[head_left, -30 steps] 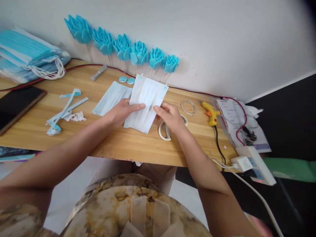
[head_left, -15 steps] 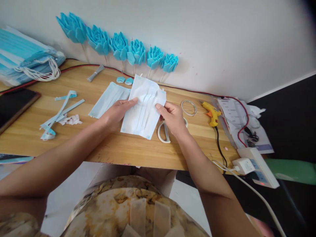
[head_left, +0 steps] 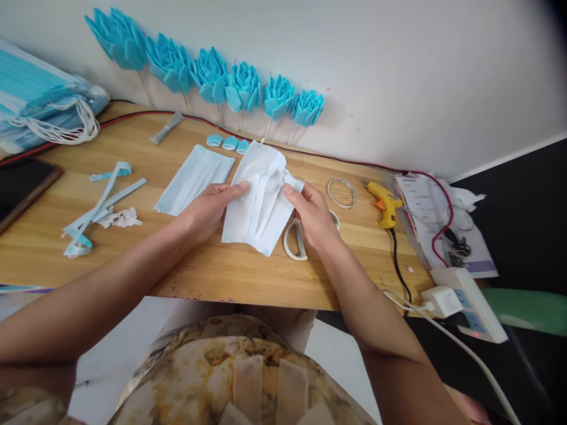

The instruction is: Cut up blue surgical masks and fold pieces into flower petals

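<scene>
Thin white and pale blue pleated cloth mask [head_left: 259, 203]: in the head view, it is up in front of the person, above the brown wooden table [head_left: 199, 278], with creases down its middle.
Left hand [head_left: 210, 208]: holding the mask's left side, thumb on top.
Right hand [head_left: 313, 213]: pinching the mask's right edge, thumb on top.
Flat pale blue pleated cloth [head_left: 195, 177]: on the table, just left of the mask.
White-handled scissors [head_left: 300, 241]: by the right hand, partly hidden.
Six bright blue petalled flowers [head_left: 243, 87]: on thin sticks by the white wall [head_left: 398, 77].
Yellow plastic glue gun [head_left: 384, 203]: on the table's right side.
</scene>
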Demonstrator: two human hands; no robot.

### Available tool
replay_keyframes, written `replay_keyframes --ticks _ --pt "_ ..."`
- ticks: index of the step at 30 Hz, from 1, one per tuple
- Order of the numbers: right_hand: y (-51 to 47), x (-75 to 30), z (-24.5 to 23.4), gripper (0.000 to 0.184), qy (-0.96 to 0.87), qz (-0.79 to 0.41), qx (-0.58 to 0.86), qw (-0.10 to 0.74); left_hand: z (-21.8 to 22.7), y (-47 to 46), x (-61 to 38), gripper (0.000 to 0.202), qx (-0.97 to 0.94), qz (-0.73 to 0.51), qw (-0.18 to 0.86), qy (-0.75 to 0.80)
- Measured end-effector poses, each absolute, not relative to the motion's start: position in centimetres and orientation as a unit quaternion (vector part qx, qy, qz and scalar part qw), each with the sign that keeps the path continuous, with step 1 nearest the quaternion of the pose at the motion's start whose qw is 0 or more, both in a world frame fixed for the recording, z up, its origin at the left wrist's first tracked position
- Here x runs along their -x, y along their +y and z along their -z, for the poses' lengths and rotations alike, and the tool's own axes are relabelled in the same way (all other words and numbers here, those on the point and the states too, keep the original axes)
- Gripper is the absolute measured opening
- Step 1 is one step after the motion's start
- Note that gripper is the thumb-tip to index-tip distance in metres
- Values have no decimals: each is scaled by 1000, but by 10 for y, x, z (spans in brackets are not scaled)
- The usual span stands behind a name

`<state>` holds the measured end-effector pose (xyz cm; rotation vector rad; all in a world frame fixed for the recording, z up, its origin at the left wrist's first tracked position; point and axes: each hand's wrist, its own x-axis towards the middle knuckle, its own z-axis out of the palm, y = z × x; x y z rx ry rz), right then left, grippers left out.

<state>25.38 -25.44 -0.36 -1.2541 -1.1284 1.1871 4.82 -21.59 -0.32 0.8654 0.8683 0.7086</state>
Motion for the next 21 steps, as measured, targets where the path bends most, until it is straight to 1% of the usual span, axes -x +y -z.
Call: replay_keyframes --ticks 6,11,16,18,21 --pt "-254 -253 9 47 -422 -501 547 521 3 -219 -48 39 -404 -293 761 415" --pt "-253 -253 11 55 -400 -521 553 513 2 -218 -50 38 -427 -308 765 372" --pt "-255 -252 9 65 -402 -546 544 494 -1 -218 -49 40 -468 -251 755 385" --pt "-258 -252 8 63 -407 -569 527 484 0 -217 -48 39 -471 -256 746 395" --pt "-261 -251 7 51 -428 -591 504 462 3 -216 -48 36 -450 -289 743 403"
